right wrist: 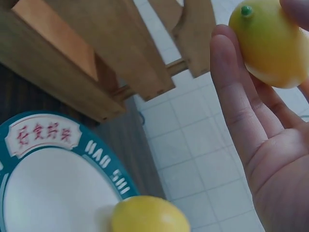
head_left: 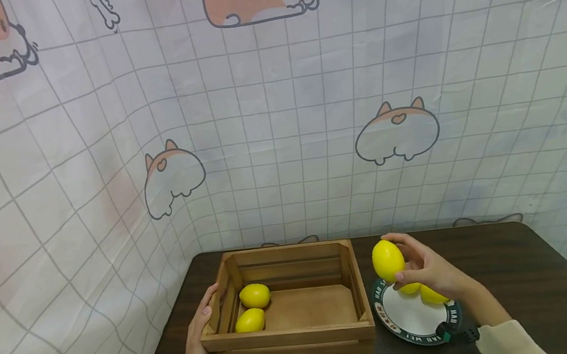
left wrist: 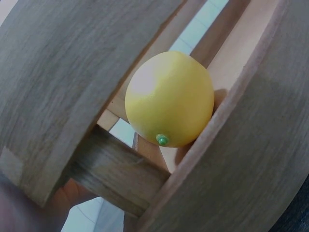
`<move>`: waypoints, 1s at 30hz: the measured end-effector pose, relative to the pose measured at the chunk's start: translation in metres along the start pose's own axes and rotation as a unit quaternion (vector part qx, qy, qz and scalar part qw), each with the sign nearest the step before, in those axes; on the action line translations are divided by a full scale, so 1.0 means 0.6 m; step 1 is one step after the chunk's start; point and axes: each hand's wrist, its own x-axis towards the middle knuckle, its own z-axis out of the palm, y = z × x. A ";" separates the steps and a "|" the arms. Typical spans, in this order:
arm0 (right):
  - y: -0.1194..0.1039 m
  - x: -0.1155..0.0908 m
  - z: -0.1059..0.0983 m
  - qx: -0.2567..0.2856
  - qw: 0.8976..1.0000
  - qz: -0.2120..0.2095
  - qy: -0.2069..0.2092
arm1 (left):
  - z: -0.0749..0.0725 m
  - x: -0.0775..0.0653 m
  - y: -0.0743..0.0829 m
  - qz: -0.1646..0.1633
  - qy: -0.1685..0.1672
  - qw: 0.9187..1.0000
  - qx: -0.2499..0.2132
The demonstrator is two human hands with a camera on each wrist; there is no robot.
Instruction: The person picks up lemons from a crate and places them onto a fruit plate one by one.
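My right hand (head_left: 439, 273) holds a yellow lemon (head_left: 388, 260) between fingers and thumb, above the left part of a round plate (head_left: 414, 317). In the right wrist view the held lemon (right wrist: 270, 43) shows a green tip. Two more lemons (head_left: 432, 294) lie on the plate, partly hidden by the hand. My left hand (head_left: 197, 338) rests against the outer left side of a slatted wooden crate (head_left: 289, 337), its fingers along the wall. Inside the crate, at its left end, sit two lemons (head_left: 254, 296); one lemon (left wrist: 169, 99) shows between slats in the left wrist view.
The crate and plate stand side by side on a dark wooden table (head_left: 530, 282). A white grid-patterned curtain (head_left: 293, 170) with cartoon dogs hangs behind and at the left. The plate has a dark green rim with lettering. A black strap (head_left: 459, 332) is near the right wrist.
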 end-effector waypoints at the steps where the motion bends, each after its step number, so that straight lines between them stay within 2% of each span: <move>1: 0.003 -0.003 0.001 0.001 1.000 0.001 0.003 | 0.000 0.000 0.000 0.000 0.000 1.000 0.000; 11: 0.030 -0.030 0.009 0.013 1.000 -0.018 0.002 | 0.000 -0.001 -0.002 0.006 0.001 1.000 0.000; 24: 0.061 -0.065 0.017 -0.017 0.999 0.035 0.007 | -0.001 -0.001 -0.001 0.006 0.000 1.000 0.000; 30: 0.066 -0.080 0.023 -0.046 0.997 0.067 0.006 | 0.000 0.000 -0.001 -0.003 0.008 1.000 0.001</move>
